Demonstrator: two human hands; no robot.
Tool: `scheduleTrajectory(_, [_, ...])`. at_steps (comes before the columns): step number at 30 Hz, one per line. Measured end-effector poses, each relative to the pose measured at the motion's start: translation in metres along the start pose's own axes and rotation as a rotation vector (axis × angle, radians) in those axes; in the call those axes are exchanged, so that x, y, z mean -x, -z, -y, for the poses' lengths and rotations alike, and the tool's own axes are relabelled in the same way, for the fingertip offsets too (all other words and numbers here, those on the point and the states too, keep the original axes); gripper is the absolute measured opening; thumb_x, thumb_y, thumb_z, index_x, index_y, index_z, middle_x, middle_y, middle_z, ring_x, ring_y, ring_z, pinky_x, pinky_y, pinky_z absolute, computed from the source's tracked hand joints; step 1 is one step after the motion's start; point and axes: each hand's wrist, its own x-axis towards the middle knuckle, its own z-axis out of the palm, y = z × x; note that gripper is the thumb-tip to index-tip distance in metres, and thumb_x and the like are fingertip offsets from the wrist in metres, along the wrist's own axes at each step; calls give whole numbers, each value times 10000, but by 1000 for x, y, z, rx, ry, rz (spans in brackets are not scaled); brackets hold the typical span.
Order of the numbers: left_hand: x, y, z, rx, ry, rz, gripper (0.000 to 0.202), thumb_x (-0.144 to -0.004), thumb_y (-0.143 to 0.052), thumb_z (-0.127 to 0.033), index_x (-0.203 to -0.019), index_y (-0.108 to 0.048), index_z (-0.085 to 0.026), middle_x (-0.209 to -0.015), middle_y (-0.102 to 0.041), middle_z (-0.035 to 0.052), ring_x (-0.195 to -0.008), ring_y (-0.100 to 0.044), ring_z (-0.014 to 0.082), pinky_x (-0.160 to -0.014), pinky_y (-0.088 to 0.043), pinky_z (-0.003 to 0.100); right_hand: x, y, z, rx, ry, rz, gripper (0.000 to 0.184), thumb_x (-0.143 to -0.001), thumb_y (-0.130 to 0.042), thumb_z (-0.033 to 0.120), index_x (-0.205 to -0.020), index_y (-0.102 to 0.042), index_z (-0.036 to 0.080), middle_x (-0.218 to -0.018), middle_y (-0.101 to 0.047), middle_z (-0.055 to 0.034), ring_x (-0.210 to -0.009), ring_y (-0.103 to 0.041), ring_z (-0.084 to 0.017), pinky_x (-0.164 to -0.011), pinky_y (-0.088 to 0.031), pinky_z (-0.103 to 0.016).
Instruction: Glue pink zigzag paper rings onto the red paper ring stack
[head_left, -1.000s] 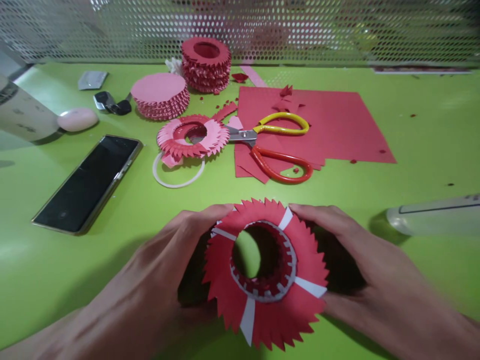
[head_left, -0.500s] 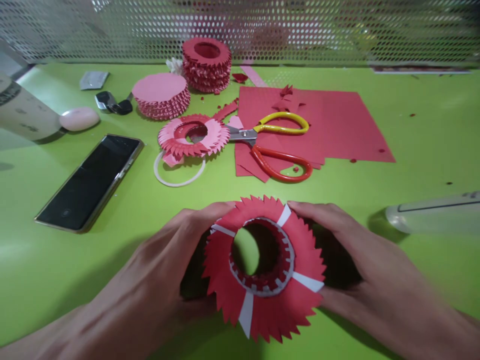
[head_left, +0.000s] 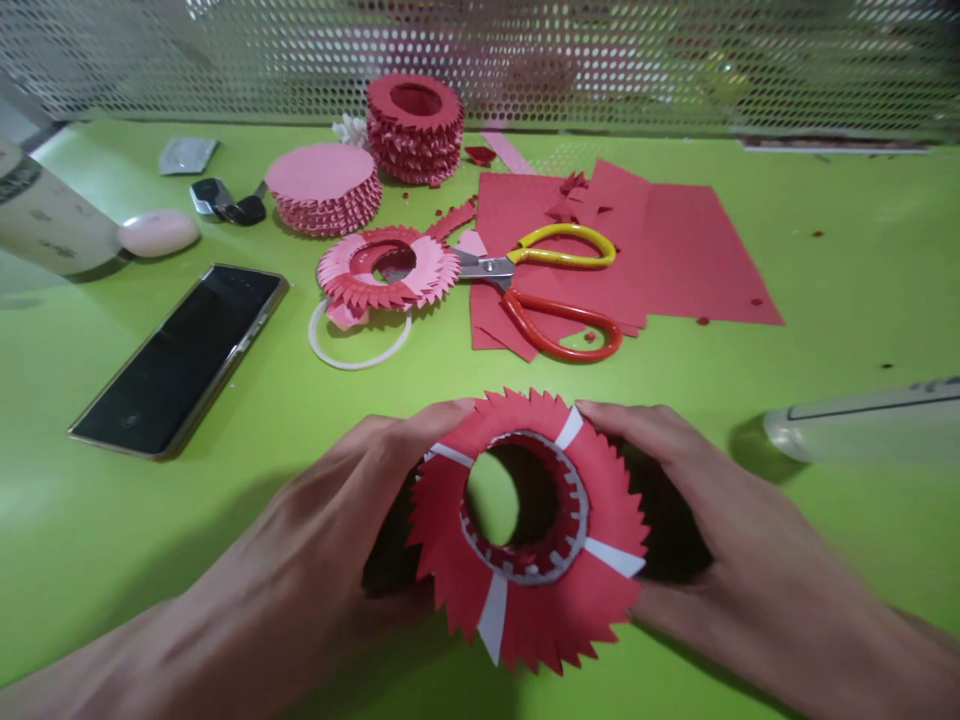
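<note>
At the bottom middle of the frame, the left hand (head_left: 322, 530) and right hand (head_left: 720, 530) press in from either side on a red paper ring with a saw-toothed outer edge and white strips (head_left: 442, 520). The fingertips sit on its far rim and it is tilted toward the camera (the green bench (head_left: 112, 560) shows through its hole). Bare green runs along the lower left edge and in a strip just beyond the ring's teeth.

Above that strip:
- a black phone (head_left: 180, 355) lies at an angle at mid left
- a thin white hoop (head_left: 360, 345) touches a pink-and-red toothed ring (head_left: 386, 270)
- scissors with one yellow and one red handle (head_left: 540, 290) rest on overlapping red paper sheets (head_left: 675, 260)
- a clear bottle on its side (head_left: 862, 420) pokes in from the right edge, near the right hand

Further up are a stack of pink toothed discs (head_left: 321, 185) and a stack of red toothed rings (head_left: 414, 125), just before the white perforated screen (head_left: 525, 60) at the bench's far edge.
</note>
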Motion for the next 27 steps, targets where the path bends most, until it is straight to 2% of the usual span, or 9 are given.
scheduleTrajectory(4, [2,2,-1,25,24,27,859,-962,-818,-581,-1687,-409,-368,-1416,-775,83,-1034,-848,328,-840,-758,397,0,3,2,-2,11,0,772,-931,-823,399,-1599,-442,333,-1401,-770,-100,-1151,-780,-341,-876,-699,-469])
scheduleTrajectory(8, [3,0,3,62,54,52,805,-1002,-777,-508,-1696,-390,-378,-1403,-786,81,-1068,-834,334,-883,-745,429,-1,2,2,-2,7,2,792,-913,-836,380,-1606,-458,317,-1396,-770,-127,-1150,-782,-366,-869,-691,-483])
scheduleTrajectory(11, [5,-2,5,42,28,54,936,-938,-843,-511,-1721,-348,-372,-1508,-740,98,-1182,-803,368,-940,-733,463,-1,1,0,-4,-7,9,803,-897,-863,408,-1584,-463,294,-1390,-764,-140,-1144,-784,-363,-887,-685,-487])
scheduleTrajectory(13, [7,3,5,-28,5,71,1131,-860,-886,-570,-1773,-264,-330,-1628,-647,145,-1312,-746,431,-979,-724,524,0,3,-1,-3,-18,17,905,-848,-923,514,-1592,-459,288,-1409,-749,-148,-1158,-778,-371,-892,-684,-489])
scheduleTrajectory(16, [10,18,0,-149,-81,33,1319,-782,-860,-737,-1804,-208,-220,-1764,-452,230,-1520,-561,537,-1068,-670,644,4,13,-2,1,-31,-7,1197,-723,-937,788,-1668,-403,284,-1516,-676,-177,-1227,-741,-408,-919,-675,-517])
scheduleTrajectory(18, [9,29,-4,-221,-177,-13,1188,-818,-834,-747,-1749,-331,-207,-1770,-425,241,-1575,-491,527,-1138,-615,663,6,23,-1,28,10,-56,1267,-702,-873,896,-1701,-387,285,-1590,-617,-192,-1323,-681,-442,-992,-645,-558])
scheduleTrajectory(20, [7,38,-8,-266,-267,-42,937,-895,-797,-716,-1630,-473,-234,-1693,-531,221,-1538,-548,465,-1192,-565,639,7,32,2,82,114,-82,1168,-750,-820,911,-1668,-453,288,-1597,-614,-185,-1389,-623,-449,-1069,-599,-588])
scheduleTrajectory(24, [4,39,-8,-295,-356,-54,683,-967,-732,-723,-1437,-608,-243,-1441,-761,159,-1351,-723,376,-1238,-499,604,6,37,8,162,290,-58,855,-854,-802,826,-1463,-639,248,-1454,-721,-164,-1306,-634,-410,-1076,-559,-599])
scheduleTrajectory(27, [5,33,-5,-322,-394,-64,587,-981,-753,-678,-1349,-658,-231,-1364,-810,143,-1278,-766,352,-1242,-478,594,5,34,10,193,321,-56,800,-874,-841,757,-1421,-667,199,-1411,-755,-178,-1255,-653,-405,-1056,-546,-615])
